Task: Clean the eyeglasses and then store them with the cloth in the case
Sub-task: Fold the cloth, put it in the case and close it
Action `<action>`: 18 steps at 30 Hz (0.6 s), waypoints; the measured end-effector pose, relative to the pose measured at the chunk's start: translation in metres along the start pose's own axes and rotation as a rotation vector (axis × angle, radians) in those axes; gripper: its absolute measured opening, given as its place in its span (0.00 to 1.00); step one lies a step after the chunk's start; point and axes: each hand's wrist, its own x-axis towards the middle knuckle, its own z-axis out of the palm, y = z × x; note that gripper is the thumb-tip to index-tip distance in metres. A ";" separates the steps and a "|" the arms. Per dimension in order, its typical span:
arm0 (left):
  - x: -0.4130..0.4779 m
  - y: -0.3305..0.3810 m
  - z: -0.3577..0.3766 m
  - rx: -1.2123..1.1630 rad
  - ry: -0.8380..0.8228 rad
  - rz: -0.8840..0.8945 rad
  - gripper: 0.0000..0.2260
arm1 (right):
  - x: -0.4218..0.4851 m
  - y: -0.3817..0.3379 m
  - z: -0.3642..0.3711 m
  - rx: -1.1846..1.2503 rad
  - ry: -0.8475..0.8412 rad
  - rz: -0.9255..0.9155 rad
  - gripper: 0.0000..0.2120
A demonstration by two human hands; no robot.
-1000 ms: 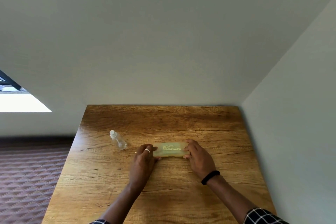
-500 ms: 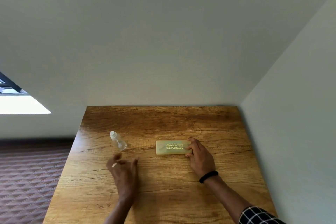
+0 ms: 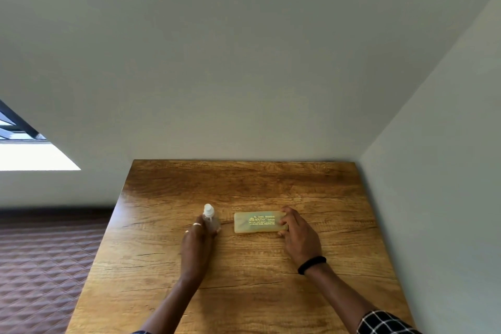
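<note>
Judging from how things lie, you are at the very beginning of the task. The case (image 3: pixel 257 222) lies flat and closed on the table (image 3: pixel 244 293). Neither the eyeglasses nor the cloth can be seen, so they are probably still inside it.

Your right hand (image 3: pixel 299 237) holds the right end of the case, with the fingers bent over its top. Your left hand (image 3: pixel 195 243) is just left of the case, and its fingers curl round the lower part of the small clear spray bottle (image 3: pixel 210 215). The bottle stands upright, near the case but apart from it.

The step in hand seems to be bringing the bottle ready. The next move is likely to open the case, and this will probably need both hands. I cannot tell on which side the hinge is, so you should feel for the seam first.

The bottle is the only thing in the way: so close to the left end of the case, it may be knocked over. A side wall (image 3: pixel 433 171) stands to the right of the case. A black band (image 3: pixel 311 265) is on your right wrist, and a quilted brown floor (image 3: pixel 40 266) lies far left of the case.
</note>
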 end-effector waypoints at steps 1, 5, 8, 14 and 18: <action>-0.004 0.003 0.004 0.002 -0.018 0.012 0.08 | 0.000 -0.001 0.000 -0.001 0.000 0.003 0.15; -0.009 0.011 0.013 -0.001 -0.019 0.010 0.06 | 0.000 -0.003 -0.002 -0.011 0.000 0.009 0.15; -0.009 0.010 0.013 -0.018 -0.029 -0.003 0.07 | 0.000 -0.003 -0.003 -0.020 -0.010 0.001 0.15; -0.009 0.012 0.012 -0.039 -0.041 0.001 0.11 | -0.002 -0.005 -0.004 -0.016 -0.014 0.014 0.15; -0.008 0.006 0.010 -0.025 -0.051 0.037 0.09 | -0.003 -0.006 -0.004 -0.003 -0.025 0.009 0.20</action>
